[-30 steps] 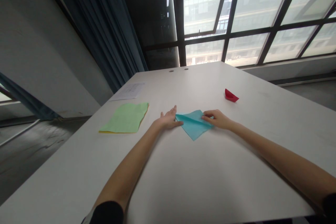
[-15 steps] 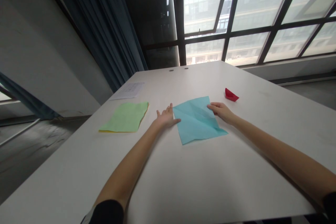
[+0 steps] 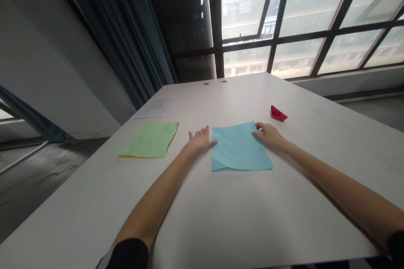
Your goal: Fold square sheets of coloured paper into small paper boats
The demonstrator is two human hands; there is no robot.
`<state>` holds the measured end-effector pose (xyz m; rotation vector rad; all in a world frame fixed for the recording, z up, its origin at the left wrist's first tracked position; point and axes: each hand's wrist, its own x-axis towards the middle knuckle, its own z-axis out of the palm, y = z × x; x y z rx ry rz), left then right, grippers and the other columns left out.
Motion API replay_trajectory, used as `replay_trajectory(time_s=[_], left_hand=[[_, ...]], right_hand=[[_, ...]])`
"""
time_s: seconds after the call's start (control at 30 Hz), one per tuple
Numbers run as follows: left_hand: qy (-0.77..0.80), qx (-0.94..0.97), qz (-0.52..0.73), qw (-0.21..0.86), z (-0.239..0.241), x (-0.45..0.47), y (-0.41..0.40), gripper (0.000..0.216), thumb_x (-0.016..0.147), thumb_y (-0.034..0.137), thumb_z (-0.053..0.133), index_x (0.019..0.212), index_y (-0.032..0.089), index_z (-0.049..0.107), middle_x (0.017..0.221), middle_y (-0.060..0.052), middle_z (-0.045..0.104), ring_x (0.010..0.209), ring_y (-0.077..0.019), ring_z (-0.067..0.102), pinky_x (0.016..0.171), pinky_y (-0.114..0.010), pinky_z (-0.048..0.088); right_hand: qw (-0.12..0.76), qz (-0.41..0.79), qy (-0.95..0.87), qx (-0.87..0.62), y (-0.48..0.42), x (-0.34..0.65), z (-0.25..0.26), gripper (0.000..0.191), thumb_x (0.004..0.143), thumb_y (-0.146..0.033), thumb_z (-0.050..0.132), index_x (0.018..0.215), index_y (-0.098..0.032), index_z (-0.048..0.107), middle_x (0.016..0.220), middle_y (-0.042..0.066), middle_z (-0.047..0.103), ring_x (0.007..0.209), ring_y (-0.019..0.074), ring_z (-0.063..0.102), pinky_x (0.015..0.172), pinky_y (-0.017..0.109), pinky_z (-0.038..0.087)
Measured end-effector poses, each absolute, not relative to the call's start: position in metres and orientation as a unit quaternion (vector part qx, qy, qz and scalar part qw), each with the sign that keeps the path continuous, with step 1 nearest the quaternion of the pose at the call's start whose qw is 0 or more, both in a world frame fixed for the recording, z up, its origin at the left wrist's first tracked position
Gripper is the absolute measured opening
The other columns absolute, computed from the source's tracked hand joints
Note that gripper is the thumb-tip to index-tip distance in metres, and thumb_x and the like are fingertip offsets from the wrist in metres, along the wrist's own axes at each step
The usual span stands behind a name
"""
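A light blue square of paper (image 3: 240, 149) with faint creases lies nearly flat on the white table between my hands. At its left edge my left hand (image 3: 199, 139) rests with fingers spread, the thumb touching the sheet. My right hand (image 3: 269, 135) is at the upper right edge; its thumb and forefinger are apart and touch the paper near the corner. Beyond that hand sits a small folded red paper boat (image 3: 278, 114).
To the left lies a stack of coloured paper (image 3: 151, 139), green on top with yellow showing beneath. A white printed sheet (image 3: 154, 108) is behind it. The white table (image 3: 227, 218) reaches back toward windows and a dark blue curtain (image 3: 126, 29).
The blue paper has turned slightly, squared up and settled flatter. My right hand has loosened from its pinch on the paper's edge. My left hand has hardly moved.
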<state>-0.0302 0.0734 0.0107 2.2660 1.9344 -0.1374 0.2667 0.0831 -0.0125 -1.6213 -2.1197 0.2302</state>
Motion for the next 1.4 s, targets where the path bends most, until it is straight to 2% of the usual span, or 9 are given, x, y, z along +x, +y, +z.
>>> replay_trajectory(time_s=[0.1,0.2,0.3,0.53,0.67,0.93,1.1,1.27,1.4], left_hand=[[0.649,0.754,-0.049,0.088,0.014,-0.028,0.072,0.088,0.072,0.067,0.032,0.139,0.015,0.007,0.143,-0.017,0.017,0.128,-0.0358,0.022,0.097,-0.063,0.006],[0.645,0.756,-0.048,0.104,0.018,-0.026,0.071,0.091,0.069,0.072,0.031,0.138,0.016,0.012,0.142,-0.018,0.019,0.126,-0.0373,0.025,0.096,-0.064,0.008],[0.634,0.764,-0.036,0.113,0.023,-0.025,0.069,0.087,0.070,0.072,0.031,0.136,0.017,0.017,0.141,-0.018,0.022,0.124,-0.0375,0.028,0.094,-0.066,0.009],[0.630,0.765,-0.036,0.124,0.031,-0.027,0.069,0.067,0.071,0.066,0.038,0.118,0.018,0.043,0.128,-0.017,0.043,0.114,-0.0351,0.041,0.090,-0.063,0.022],[0.623,0.774,-0.042,0.105,0.028,-0.030,0.074,0.056,0.068,0.060,0.049,0.107,0.020,0.050,0.122,-0.014,0.048,0.110,-0.0332,0.043,0.089,-0.058,0.027],[0.609,0.784,0.025,0.120,0.015,-0.035,0.086,0.048,0.062,0.048,0.062,0.101,0.022,0.052,0.115,-0.008,0.052,0.105,-0.0275,0.047,0.087,-0.043,0.035],[0.579,0.796,0.090,0.153,0.009,-0.039,0.094,0.037,0.060,0.034,0.064,0.092,0.019,0.053,0.100,-0.005,0.058,0.091,-0.0206,0.053,0.075,-0.029,0.040],[0.539,0.807,0.163,0.178,0.010,-0.038,0.094,0.020,0.065,0.027,0.057,0.082,0.016,0.055,0.083,-0.003,0.060,0.077,-0.0163,0.054,0.067,-0.025,0.040],[0.525,0.799,0.229,0.181,0.010,-0.038,0.095,0.017,0.067,0.029,0.054,0.077,0.015,0.055,0.075,-0.001,0.058,0.071,-0.0144,0.051,0.063,-0.025,0.039]], right_hand=[[0.212,0.019,-0.794,-0.570,0.081,0.267,-0.017,0.063,0.075,-0.040,0.050,0.132,-0.019,0.032,0.120,0.014,0.051,0.101,0.0291,0.049,0.080,0.040,0.040],[0.168,-0.014,-0.848,-0.503,0.080,0.268,-0.021,0.050,0.082,-0.036,0.041,0.131,-0.029,0.035,0.135,0.009,0.038,0.113,0.0298,0.041,0.089,0.045,0.034],[0.125,-0.014,-0.877,-0.464,0.080,0.268,-0.022,0.039,0.086,-0.037,0.034,0.121,-0.031,0.048,0.129,0.005,0.045,0.115,0.0273,0.039,0.093,0.045,0.030],[0.131,-0.051,-0.865,-0.481,0.071,0.264,-0.008,0.049,0.077,-0.059,0.041,0.104,-0.022,0.060,0.104,0.011,0.059,0.106,0.0287,0.045,0.092,0.045,0.027],[0.139,-0.044,-0.868,-0.475,0.070,0.262,-0.003,0.043,0.081,-0.055,0.038,0.082,-0.020,0.063,0.089,0.009,0.063,0.098,0.0251,0.050,0.089,0.041,0.030],[0.142,0.010,-0.867,-0.478,0.077,0.270,-0.015,0.057,0.078,-0.059,0.039,0.119,-0.021,0.051,0.117,0.011,0.054,0.106,0.0285,0.046,0.088,0.041,0.033],[0.152,0.058,-0.869,-0.468,0.084,0.275,-0.022,0.061,0.076,-0.061,0.042,0.121,-0.021,0.050,0.122,0.012,0.050,0.110,0.0299,0.044,0.091,0.044,0.033],[0.187,0.116,-0.867,-0.447,0.086,0.276,-0.020,0.061,0.068,-0.059,0.054,0.116,-0.021,0.051,0.118,0.011,0.053,0.110,0.0294,0.044,0.093,0.044,0.032],[0.221,0.219,-0.835,-0.453,0.084,0.277,-0.015,0.064,0.066,-0.049,0.062,0.122,-0.022,0.043,0.107,0.007,0.058,0.099,0.0239,0.053,0.086,0.038,0.041]])
